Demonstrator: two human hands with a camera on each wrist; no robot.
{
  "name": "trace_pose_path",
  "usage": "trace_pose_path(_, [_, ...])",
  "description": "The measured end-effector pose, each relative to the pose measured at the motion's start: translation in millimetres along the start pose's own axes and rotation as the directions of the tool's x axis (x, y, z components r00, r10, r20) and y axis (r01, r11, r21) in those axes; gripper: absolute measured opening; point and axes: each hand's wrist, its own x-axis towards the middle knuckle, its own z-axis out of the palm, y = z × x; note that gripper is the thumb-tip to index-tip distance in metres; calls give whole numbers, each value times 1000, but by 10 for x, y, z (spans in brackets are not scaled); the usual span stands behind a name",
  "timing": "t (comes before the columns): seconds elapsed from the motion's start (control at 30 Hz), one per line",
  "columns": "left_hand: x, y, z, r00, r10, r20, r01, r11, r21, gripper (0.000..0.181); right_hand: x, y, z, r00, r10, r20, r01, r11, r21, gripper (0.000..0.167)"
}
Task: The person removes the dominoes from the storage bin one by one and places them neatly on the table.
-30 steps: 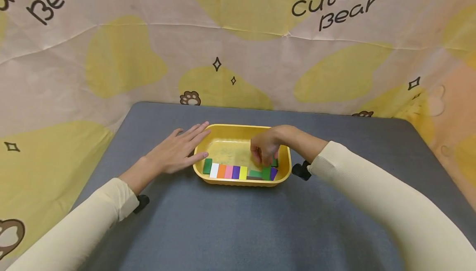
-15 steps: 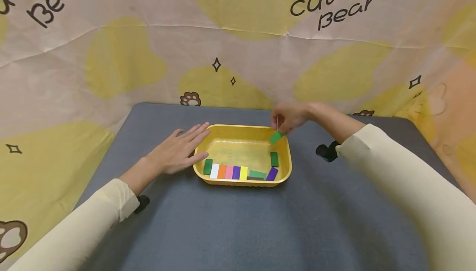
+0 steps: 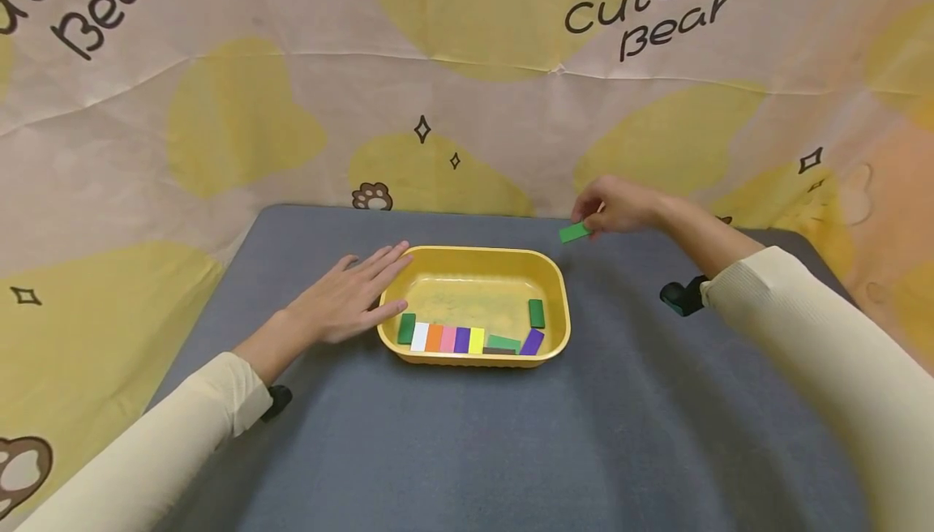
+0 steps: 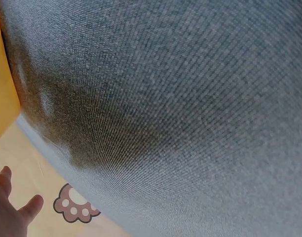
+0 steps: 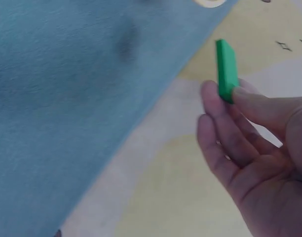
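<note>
The right hand (image 3: 616, 206) pinches a green block (image 3: 574, 232) between thumb and fingers, above the table behind the yellow tray's back right corner. In the right wrist view the green block (image 5: 227, 71) stands out from the fingertips of that hand (image 5: 259, 133). The left hand (image 3: 353, 295) rests with spread fingers on the left rim of the yellow tray (image 3: 474, 250). Along the tray's front side lie a dark green block (image 3: 406, 328), a white block (image 3: 419, 336), an orange block (image 3: 434, 337) and several others.
A dark green block (image 3: 536, 313) and a tilted purple block (image 3: 532, 342) lie at the tray's right. A grey cloth (image 3: 467, 443) covers the table. Behind it hangs a patterned curtain (image 3: 467, 94).
The right hand has lifted the green block from the tray's front right part and carried it up and to the right, past the rim. The left hand has stayed put.
</note>
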Motion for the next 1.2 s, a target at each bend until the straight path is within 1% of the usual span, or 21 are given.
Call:
trace_pose_path(0.1, [-6, -1, 3, 1000, -2, 2, 2, 1000, -2, 78, -23, 118, 50, 996, -28, -83, 26, 999, -19, 14])
trace_pose_path(0.17, [-10, 0, 7, 1000, -1, 1, 1, 1000, -1, 77, -34, 196, 91, 990, -26, -136, 23, 1000, -21, 14])
trace_pose_path(0.27, [-12, 4, 9, 1000, 0, 0, 0, 1000, -2, 78, -45, 312, 163, 977, -3, -213, -3, 1000, -26, 16])
trace_pose_path(0.37, [-14, 9, 8, 1000, 2, 0, -2, 1000, 0, 78, -50, 413, 240, 959, 27, -283, -36, 999, -28, 18])
trace_pose_path(0.5, [-22, 10, 7, 1000, 0, 1, 0, 1000, 7, 78, -57, 517, 338, 937, 70, -341, -76, 997, -4, 18])
trace_pose_path(0.63, [-31, -6, 18, 1000, 12, -21, -12, 1000, 11, 77, -69, 600, 427, 925, 110, -364, -112, 994, 16, 19])
trace_pose_path(0.73, [-31, -16, 27, 999, 22, -33, -22, 1000, 14, 77, -73, 668, 487, 924, 115, -364, -115, 993, 23, 19])
trace_pose_path(0.93, [-22, -21, 5, 1000, 14, -17, -13, 1000, 28, 78, -60, 775, 592, 932, 107, -345, -98, 994, 44, 20])
trace_pose_path(1.07, [-11, -2, -4, 1000, 1, -5, -1, 1000, 25, 78, -77, 802, 618, 929, 144, -340, -130, 989, 63, 21])
trace_pose_path(1.2, [-9, 2, -7, 1000, 4, -2, -3, 1000, 25, 78, -92, 821, 621, 924, 188, -334, -171, 982, 79, 22])
